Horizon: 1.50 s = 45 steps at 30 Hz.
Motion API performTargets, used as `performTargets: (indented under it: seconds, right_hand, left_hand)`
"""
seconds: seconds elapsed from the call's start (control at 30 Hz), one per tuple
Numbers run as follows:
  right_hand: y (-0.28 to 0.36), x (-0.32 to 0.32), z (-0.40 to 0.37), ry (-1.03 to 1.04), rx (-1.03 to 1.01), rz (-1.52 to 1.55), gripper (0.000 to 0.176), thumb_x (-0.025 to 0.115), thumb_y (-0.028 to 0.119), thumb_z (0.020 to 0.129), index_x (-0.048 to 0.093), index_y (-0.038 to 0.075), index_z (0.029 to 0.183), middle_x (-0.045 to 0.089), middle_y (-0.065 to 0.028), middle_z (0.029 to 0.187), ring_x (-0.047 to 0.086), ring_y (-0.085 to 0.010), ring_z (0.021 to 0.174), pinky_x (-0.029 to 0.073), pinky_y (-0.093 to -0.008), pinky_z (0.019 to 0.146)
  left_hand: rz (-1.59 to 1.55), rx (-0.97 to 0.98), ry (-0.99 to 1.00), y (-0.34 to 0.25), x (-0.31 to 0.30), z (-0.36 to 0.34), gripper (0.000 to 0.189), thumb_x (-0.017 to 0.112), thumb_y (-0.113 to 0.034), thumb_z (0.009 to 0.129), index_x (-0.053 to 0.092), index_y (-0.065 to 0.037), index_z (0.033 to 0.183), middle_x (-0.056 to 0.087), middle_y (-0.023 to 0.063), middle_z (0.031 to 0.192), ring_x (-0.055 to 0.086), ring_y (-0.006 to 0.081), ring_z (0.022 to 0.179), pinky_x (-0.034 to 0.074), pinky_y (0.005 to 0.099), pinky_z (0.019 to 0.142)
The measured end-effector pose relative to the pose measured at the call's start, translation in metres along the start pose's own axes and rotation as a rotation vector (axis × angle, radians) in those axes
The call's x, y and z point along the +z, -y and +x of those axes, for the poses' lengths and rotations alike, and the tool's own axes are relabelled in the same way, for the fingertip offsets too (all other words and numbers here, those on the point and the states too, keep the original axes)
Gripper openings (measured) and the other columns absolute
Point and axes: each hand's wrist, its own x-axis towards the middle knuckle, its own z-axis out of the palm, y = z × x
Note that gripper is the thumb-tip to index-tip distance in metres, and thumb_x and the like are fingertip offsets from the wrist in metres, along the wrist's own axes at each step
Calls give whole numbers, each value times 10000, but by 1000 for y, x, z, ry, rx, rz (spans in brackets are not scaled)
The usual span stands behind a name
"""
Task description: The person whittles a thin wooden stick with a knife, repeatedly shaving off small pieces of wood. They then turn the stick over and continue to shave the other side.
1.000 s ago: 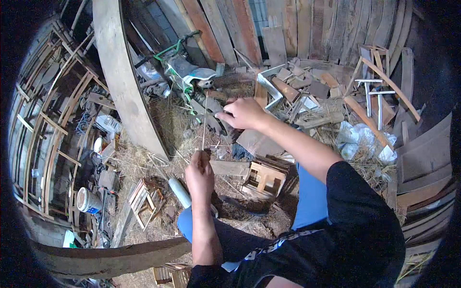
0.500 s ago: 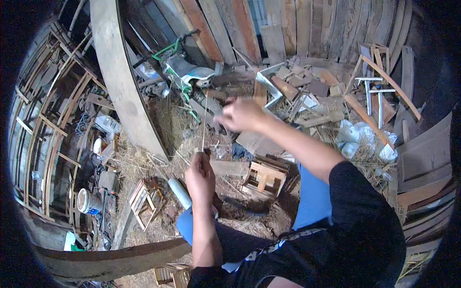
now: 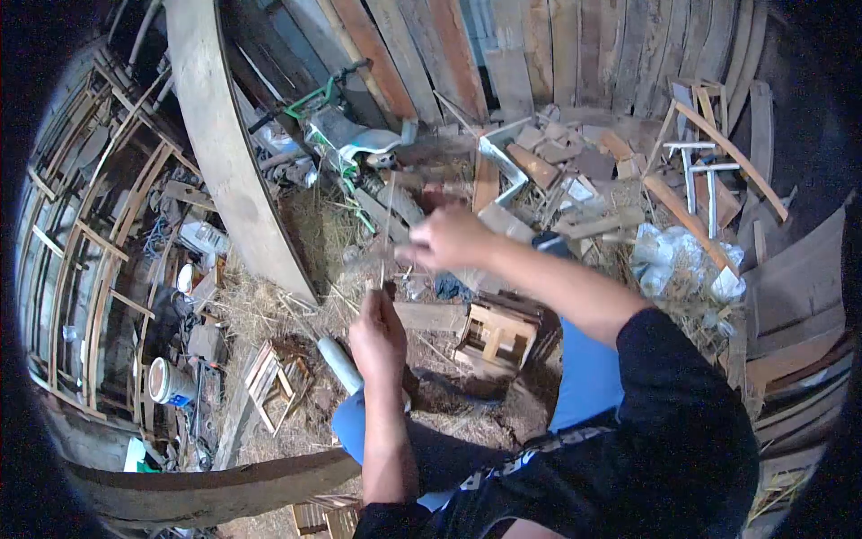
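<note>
My left hand [image 3: 377,332] is closed around the lower end of a thin wooden strip [image 3: 389,220], which stands nearly upright above the fist. My right hand [image 3: 453,238] is closed beside the strip, just above and to the right of my left hand. Motion smears its fingers, and a blurred greyish shape reaches from them across the strip; I cannot make out what it is. Below my hands, between my knees, is a small slatted wooden crate [image 3: 494,337]. Another small slatted wooden piece [image 3: 277,384] lies on the straw to the left.
A long curved board [image 3: 229,144] leans at the left, near a green and white small motorbike [image 3: 346,139]. Wood offcuts [image 3: 557,157] are heaped at the back by a plank wall [image 3: 584,54]. A white bucket [image 3: 169,382] stands left. A wooden beam [image 3: 215,485] crosses the lower left.
My right hand has moved down along the strip, closer to my left hand. The left hand has barely shifted and still grips the strip.
</note>
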Motion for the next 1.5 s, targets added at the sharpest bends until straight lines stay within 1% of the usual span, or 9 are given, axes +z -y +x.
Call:
performTargets:
  seconds: [0.07,0.5,0.6,0.77,0.87,1.03,1.13,1.3,1.5]
  right_hand:
    - [-22,-4,20,94,193,4,587,563,586,976,687,93,683,669,-184,649,704,-398,650,561,-523,622]
    - [22,1,-1,-46,-66,-6,563,584,596,964,723,110,716,646,-167,591,679,-393,588,546,-519,601]
    - [-1,-13,14,66,149,76,564,589,594,962,707,111,695,638,-169,579,671,-394,566,550,-515,594]
    - [16,-1,-3,-43,-106,-62,627,541,636,980,667,111,661,624,-142,552,666,-360,535,548,-515,581]
    - [-14,-10,19,72,240,55,629,538,643,978,669,108,674,636,-159,572,680,-377,565,552,-532,595]
    - [9,-4,-2,50,-64,-56,626,528,660,974,693,116,713,662,-149,617,702,-348,615,564,-503,620]
    - [-5,-6,15,157,211,43,623,535,652,972,696,109,714,675,-155,636,710,-350,631,566,-504,625]
    - [7,1,-2,6,-81,4,643,529,638,981,664,108,642,633,-143,559,665,-369,536,558,-496,613]
    - [11,11,4,17,-10,76,563,595,612,953,692,129,680,654,-151,602,683,-385,594,531,-532,598]
  left_hand:
    - [2,-24,5,0,-3,1,156,559,-142,1026,601,-44,912,612,280,729,632,503,721,480,517,557]
    - [24,-47,-37,-11,-4,8,198,546,-166,1046,615,-19,933,661,266,781,659,481,763,509,475,611]
    - [-29,-37,-26,-10,-2,1,198,542,-162,1047,613,-21,928,651,266,762,660,479,748,502,463,595]
    - [-69,-30,-6,-6,-4,5,180,543,-146,1043,609,-22,931,623,276,730,641,487,709,481,456,568]
    - [-84,-9,-23,-4,-2,2,181,548,-150,1040,604,-19,927,609,277,713,624,493,687,471,474,558]
    - [19,1,-11,-1,2,2,181,576,-175,1024,609,-36,913,609,284,716,628,496,692,462,517,549]
    - [-13,-3,-20,3,2,1,181,582,-174,1021,610,-39,905,602,285,706,620,506,698,462,526,548]
    - [49,-29,9,-4,4,0,174,560,-141,1031,605,-30,904,601,289,724,615,510,716,461,516,549]
    - [26,-26,-6,0,3,3,185,549,-168,1040,601,-32,927,631,279,777,621,506,731,478,504,583]
